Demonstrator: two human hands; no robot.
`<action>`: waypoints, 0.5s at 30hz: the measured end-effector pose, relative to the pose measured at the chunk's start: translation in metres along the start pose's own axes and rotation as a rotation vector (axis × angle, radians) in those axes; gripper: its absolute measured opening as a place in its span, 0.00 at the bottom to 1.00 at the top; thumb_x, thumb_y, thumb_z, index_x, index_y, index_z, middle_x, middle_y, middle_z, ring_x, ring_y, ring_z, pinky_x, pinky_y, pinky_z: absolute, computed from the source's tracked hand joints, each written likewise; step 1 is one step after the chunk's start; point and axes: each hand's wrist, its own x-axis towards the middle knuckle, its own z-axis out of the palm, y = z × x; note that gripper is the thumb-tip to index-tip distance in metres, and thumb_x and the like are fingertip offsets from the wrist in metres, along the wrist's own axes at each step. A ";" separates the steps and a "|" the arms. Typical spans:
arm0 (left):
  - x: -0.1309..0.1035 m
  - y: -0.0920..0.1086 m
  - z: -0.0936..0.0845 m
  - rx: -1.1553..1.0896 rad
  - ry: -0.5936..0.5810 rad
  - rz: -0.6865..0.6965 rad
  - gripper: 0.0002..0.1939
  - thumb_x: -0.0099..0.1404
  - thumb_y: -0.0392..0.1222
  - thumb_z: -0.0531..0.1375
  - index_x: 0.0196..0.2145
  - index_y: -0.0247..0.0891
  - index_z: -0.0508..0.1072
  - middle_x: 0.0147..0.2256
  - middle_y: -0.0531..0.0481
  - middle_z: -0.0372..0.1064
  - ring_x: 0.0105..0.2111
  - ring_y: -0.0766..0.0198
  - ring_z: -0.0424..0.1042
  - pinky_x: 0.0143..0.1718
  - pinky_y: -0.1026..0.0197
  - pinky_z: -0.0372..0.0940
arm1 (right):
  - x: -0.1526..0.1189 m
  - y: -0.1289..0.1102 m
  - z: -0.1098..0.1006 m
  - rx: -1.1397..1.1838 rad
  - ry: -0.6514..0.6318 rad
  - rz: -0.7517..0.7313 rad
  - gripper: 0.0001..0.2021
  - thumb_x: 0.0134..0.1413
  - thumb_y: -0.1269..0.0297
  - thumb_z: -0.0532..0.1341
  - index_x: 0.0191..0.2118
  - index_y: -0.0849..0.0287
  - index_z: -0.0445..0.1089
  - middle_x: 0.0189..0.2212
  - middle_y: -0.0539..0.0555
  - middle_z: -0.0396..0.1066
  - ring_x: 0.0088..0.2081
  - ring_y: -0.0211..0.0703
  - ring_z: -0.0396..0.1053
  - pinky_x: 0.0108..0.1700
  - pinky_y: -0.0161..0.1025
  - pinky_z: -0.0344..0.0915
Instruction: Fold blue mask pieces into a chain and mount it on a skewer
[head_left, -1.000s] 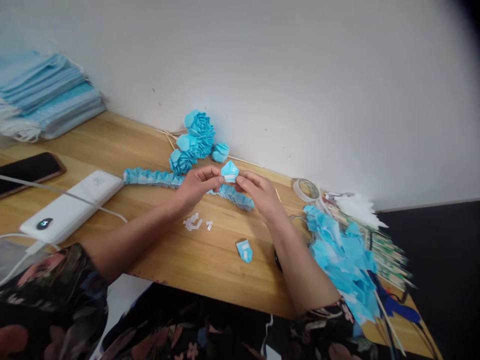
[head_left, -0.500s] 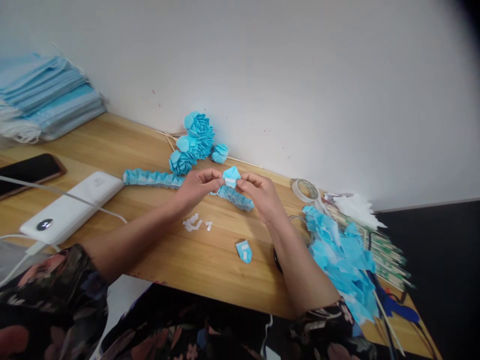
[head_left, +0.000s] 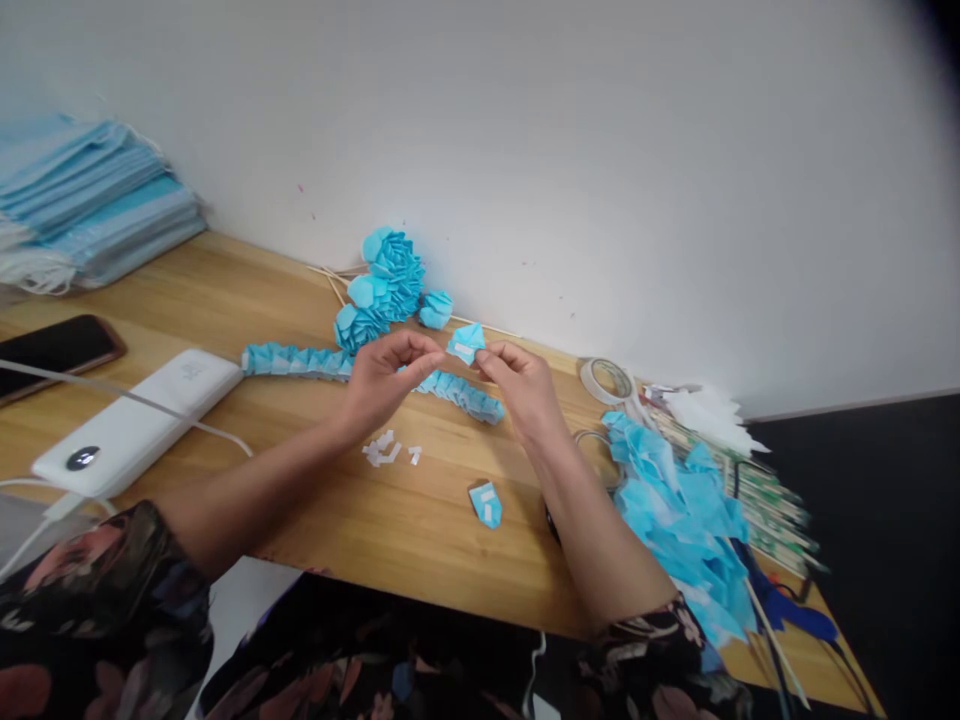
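My right hand (head_left: pixel 521 382) pinches a folded blue petal (head_left: pixel 466 343) by its right side; a white strip lies across the petal. Just left of it is my left hand (head_left: pixel 391 375), thumb and fingertips pressed together and apart from the petal. Whether something tiny sits in that pinch I cannot make out. A row of folded blue pieces (head_left: pixel 296 361) runs across the table behind my hands, partly covered by the left one. Below them lie small white scraps (head_left: pixel 384 448) and another folded blue petal (head_left: pixel 486 504) with white strips on it.
Blue flowers (head_left: pixel 391 275) on sticks lie near the wall. On the right are a tape roll (head_left: pixel 606 380), loose blue sheets (head_left: pixel 671 510), wrapped sticks (head_left: pixel 776 510) and a blue-handled tool (head_left: pixel 795 610). A power bank (head_left: pixel 139 425), phone (head_left: pixel 56 352) and stacked masks (head_left: pixel 97 200) occupy the left.
My left hand has let go of the petal and drawn slightly left. The petal stays in my right hand, a little tilted. The whole view has shifted slightly.
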 end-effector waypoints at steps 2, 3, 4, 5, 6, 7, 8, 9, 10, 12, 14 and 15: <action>-0.003 0.002 0.001 0.112 -0.027 0.093 0.10 0.60 0.47 0.67 0.29 0.37 0.78 0.26 0.52 0.72 0.25 0.69 0.65 0.29 0.65 0.60 | -0.002 0.000 0.004 -0.004 -0.008 -0.003 0.10 0.44 0.55 0.65 0.27 0.57 0.74 0.26 0.48 0.72 0.30 0.38 0.65 0.37 0.37 0.63; -0.004 0.002 0.001 0.167 -0.050 0.129 0.10 0.61 0.47 0.66 0.30 0.37 0.78 0.26 0.51 0.74 0.26 0.68 0.66 0.30 0.64 0.61 | -0.004 -0.001 0.006 -0.008 -0.013 -0.003 0.10 0.44 0.55 0.65 0.27 0.57 0.74 0.25 0.48 0.72 0.30 0.38 0.65 0.36 0.36 0.63; -0.005 0.002 0.001 0.216 -0.074 0.160 0.11 0.63 0.47 0.64 0.30 0.37 0.79 0.26 0.51 0.74 0.27 0.67 0.67 0.30 0.64 0.61 | -0.005 -0.001 0.008 -0.013 -0.019 -0.004 0.10 0.44 0.55 0.65 0.27 0.57 0.74 0.25 0.48 0.72 0.30 0.37 0.65 0.35 0.36 0.63; -0.005 0.002 0.001 0.257 -0.093 0.185 0.12 0.64 0.47 0.63 0.30 0.37 0.79 0.26 0.51 0.74 0.27 0.67 0.67 0.30 0.64 0.61 | -0.006 -0.001 0.009 -0.016 -0.024 -0.006 0.10 0.44 0.55 0.65 0.27 0.58 0.74 0.25 0.48 0.72 0.29 0.37 0.64 0.35 0.36 0.62; -0.005 0.002 0.001 0.289 -0.102 0.207 0.12 0.65 0.46 0.61 0.30 0.37 0.79 0.26 0.51 0.74 0.26 0.67 0.67 0.29 0.64 0.61 | -0.007 -0.001 0.011 -0.020 -0.029 -0.010 0.10 0.45 0.55 0.65 0.27 0.58 0.74 0.25 0.48 0.72 0.29 0.37 0.64 0.35 0.36 0.62; -0.004 0.001 0.001 0.316 -0.100 0.224 0.12 0.66 0.46 0.61 0.30 0.37 0.79 0.25 0.52 0.74 0.26 0.67 0.66 0.28 0.65 0.60 | -0.008 -0.001 0.012 -0.024 -0.034 -0.017 0.11 0.45 0.55 0.64 0.27 0.58 0.74 0.25 0.48 0.72 0.29 0.37 0.64 0.35 0.36 0.62; -0.004 0.001 0.001 0.341 -0.089 0.236 0.12 0.65 0.45 0.60 0.31 0.37 0.80 0.24 0.52 0.72 0.25 0.68 0.65 0.27 0.65 0.58 | -0.009 -0.001 0.013 -0.027 -0.037 -0.026 0.11 0.46 0.55 0.64 0.27 0.58 0.74 0.25 0.48 0.71 0.29 0.37 0.64 0.35 0.36 0.61; -0.004 0.001 0.001 0.362 -0.072 0.241 0.11 0.65 0.45 0.60 0.31 0.37 0.80 0.23 0.53 0.70 0.24 0.68 0.63 0.26 0.65 0.57 | -0.010 0.000 0.014 -0.027 -0.041 -0.035 0.11 0.47 0.54 0.64 0.27 0.57 0.73 0.25 0.48 0.71 0.29 0.37 0.64 0.35 0.36 0.61; -0.003 0.000 0.002 0.377 -0.052 0.238 0.10 0.64 0.44 0.61 0.32 0.37 0.80 0.21 0.54 0.68 0.23 0.69 0.62 0.25 0.65 0.56 | -0.011 0.001 0.015 -0.024 -0.041 -0.042 0.11 0.47 0.54 0.64 0.28 0.57 0.73 0.25 0.48 0.70 0.29 0.37 0.63 0.35 0.36 0.61; -0.003 0.000 0.002 0.389 -0.022 0.213 0.09 0.63 0.43 0.62 0.33 0.37 0.80 0.20 0.56 0.65 0.22 0.69 0.60 0.25 0.65 0.55 | -0.012 0.003 0.017 -0.015 -0.042 -0.045 0.11 0.48 0.54 0.65 0.28 0.57 0.73 0.24 0.47 0.70 0.29 0.37 0.63 0.35 0.36 0.61; -0.003 -0.001 0.002 0.386 -0.007 0.177 0.08 0.62 0.43 0.62 0.33 0.37 0.79 0.20 0.56 0.63 0.22 0.70 0.60 0.25 0.65 0.55 | -0.013 0.005 0.018 -0.013 -0.040 -0.043 0.11 0.48 0.54 0.65 0.28 0.57 0.73 0.25 0.48 0.70 0.29 0.38 0.63 0.36 0.36 0.61; -0.002 -0.001 0.002 0.386 -0.004 0.161 0.08 0.62 0.43 0.62 0.33 0.37 0.79 0.20 0.56 0.63 0.22 0.69 0.60 0.26 0.65 0.55 | -0.014 0.005 0.018 -0.017 -0.038 -0.043 0.11 0.48 0.53 0.65 0.28 0.57 0.73 0.25 0.48 0.70 0.30 0.38 0.64 0.36 0.37 0.62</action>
